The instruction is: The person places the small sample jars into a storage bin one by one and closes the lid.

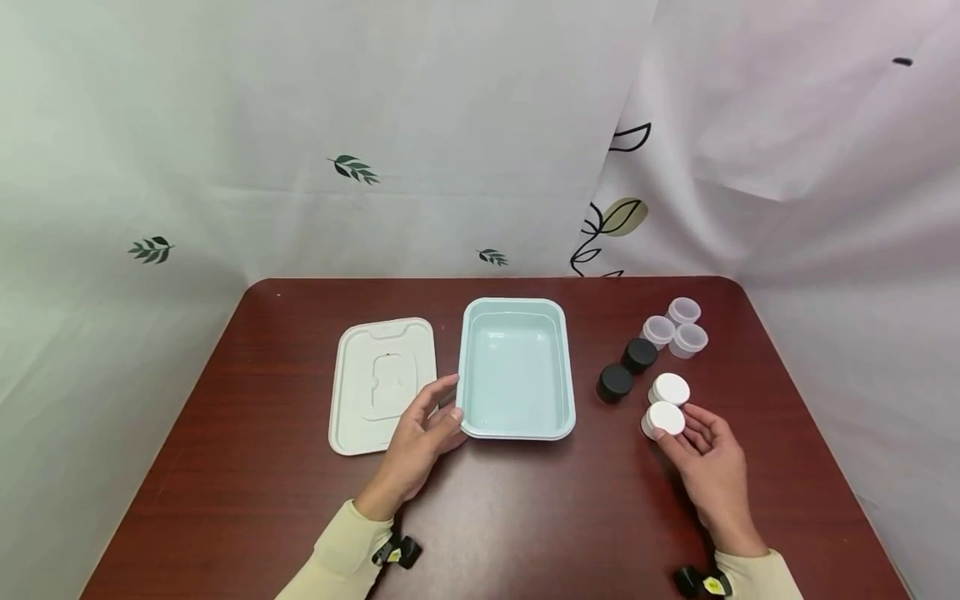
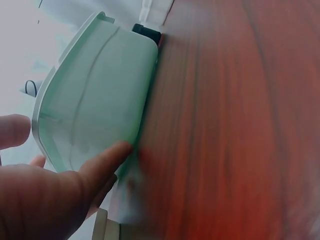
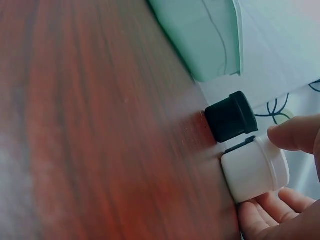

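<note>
A pale blue rectangular plastic tub [image 1: 517, 437] stands on the table, its open side up. My left hand [image 1: 417, 442] is at its near left corner, fingers fairly straight along the outer wall. In the left wrist view, a fingertip lies against the lower side of the tub [image 2: 100, 90]. On the right, my right hand [image 1: 708, 458] pinches the nearer of two white lidded jars [image 1: 664, 419] between thumb and fingers. The right wrist view shows this white jar [image 3: 250, 172] at the table surface. The other white jar [image 1: 670, 390] stands just behind it.
Two black lidded jars [image 1: 616, 382] stand between the tub and the white jars. Three translucent jars [image 1: 688, 340] are clustered farther back at right. A white flat lid [image 1: 390, 375] lies left of the tub. White cloth [image 1: 450, 125] hangs behind the brown table [image 1: 540, 517].
</note>
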`<control>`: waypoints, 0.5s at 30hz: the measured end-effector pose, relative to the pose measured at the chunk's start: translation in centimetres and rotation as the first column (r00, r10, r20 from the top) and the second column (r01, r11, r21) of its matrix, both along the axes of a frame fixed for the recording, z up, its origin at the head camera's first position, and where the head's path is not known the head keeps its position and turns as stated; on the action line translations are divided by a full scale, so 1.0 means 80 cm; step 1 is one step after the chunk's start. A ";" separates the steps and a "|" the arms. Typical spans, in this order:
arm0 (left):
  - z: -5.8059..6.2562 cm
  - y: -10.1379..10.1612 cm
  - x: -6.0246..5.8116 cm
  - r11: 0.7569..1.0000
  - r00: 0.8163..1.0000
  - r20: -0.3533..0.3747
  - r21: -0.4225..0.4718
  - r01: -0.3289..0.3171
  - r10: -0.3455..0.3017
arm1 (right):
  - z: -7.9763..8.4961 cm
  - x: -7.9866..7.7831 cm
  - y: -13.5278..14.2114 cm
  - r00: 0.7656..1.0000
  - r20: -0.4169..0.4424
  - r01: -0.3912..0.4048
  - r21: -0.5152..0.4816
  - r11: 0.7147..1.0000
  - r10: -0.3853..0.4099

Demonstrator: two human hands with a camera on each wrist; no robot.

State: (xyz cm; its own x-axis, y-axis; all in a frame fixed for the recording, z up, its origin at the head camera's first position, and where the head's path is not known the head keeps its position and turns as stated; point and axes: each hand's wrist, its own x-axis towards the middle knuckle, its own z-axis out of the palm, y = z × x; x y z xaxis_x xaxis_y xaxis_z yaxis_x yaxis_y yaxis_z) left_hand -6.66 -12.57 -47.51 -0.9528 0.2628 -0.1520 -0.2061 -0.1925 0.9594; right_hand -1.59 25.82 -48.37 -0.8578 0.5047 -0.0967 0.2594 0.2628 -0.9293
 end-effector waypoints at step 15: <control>-0.001 0.005 0.003 0.993 0.998 0.008 0.101 0.054 -0.055 | 0.003 -0.001 0.004 0.999 -0.018 0.045 -0.167 0.985 -0.049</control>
